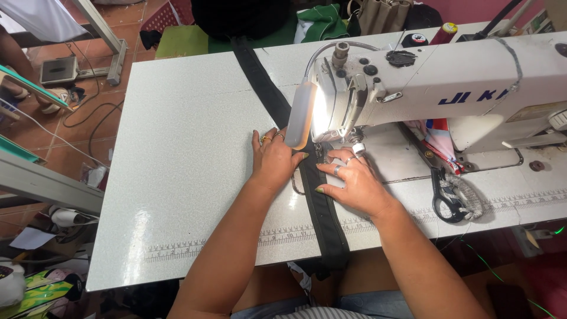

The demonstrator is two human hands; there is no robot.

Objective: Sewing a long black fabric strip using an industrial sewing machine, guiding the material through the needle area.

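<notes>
- Big white table (183,177) with ruler marks along the near edge.
- White sewing machine (449,88) on the right, its lamp (302,115) glaring.
- Long black strap (322,207) runs across the table, under the needle and off the near edge.
- My left hand (274,159) lies flat, fingers loose, pressing down just left of the strap.
- My right hand (354,183) is spread open on the strap by the needle, gripping nothing.
- Black scissors (446,195) sit to the right.

Bare forearms, rings on the fingers (338,170) of both hands, greenish-painted nails.
</notes>
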